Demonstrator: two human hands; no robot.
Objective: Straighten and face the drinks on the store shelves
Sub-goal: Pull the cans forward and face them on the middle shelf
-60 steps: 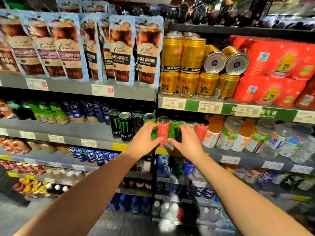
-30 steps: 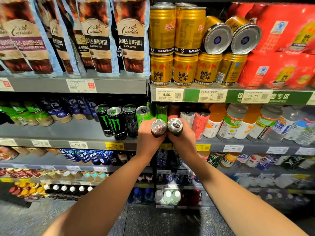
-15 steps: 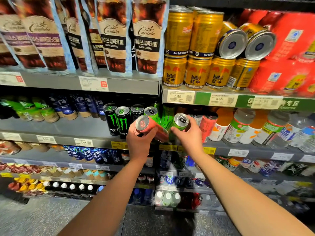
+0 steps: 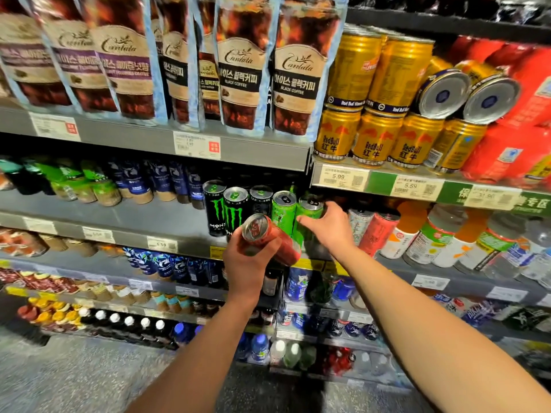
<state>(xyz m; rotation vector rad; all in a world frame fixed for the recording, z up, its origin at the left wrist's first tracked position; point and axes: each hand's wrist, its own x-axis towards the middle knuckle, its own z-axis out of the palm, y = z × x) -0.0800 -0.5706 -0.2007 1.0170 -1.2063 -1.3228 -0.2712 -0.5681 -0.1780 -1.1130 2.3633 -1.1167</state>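
My left hand (image 4: 249,263) is shut on a slim red can (image 4: 269,236), held tilted in front of the middle shelf with its silver top toward me. My right hand (image 4: 331,226) is closed on a slim green can (image 4: 308,217) that stands upright on the shelf, next to another green can (image 4: 283,211). Left of them stand black Monster cans (image 4: 226,208). Right of my right hand are slim pink-red cans (image 4: 377,234).
Gold Red Bull cans (image 4: 375,138) fill the shelf above, two of them lying on their sides (image 4: 465,90) on top. Coffee pouches (image 4: 241,70) hang upper left. Orange and clear bottles (image 4: 429,236) stand at right. Lower shelves hold more bottles; the floor (image 4: 89,380) is below.
Both hands lifted a can off the shelf and drew it back. My right hand has since carried the green can forward onto the shelf; my left still holds the red can, lower.
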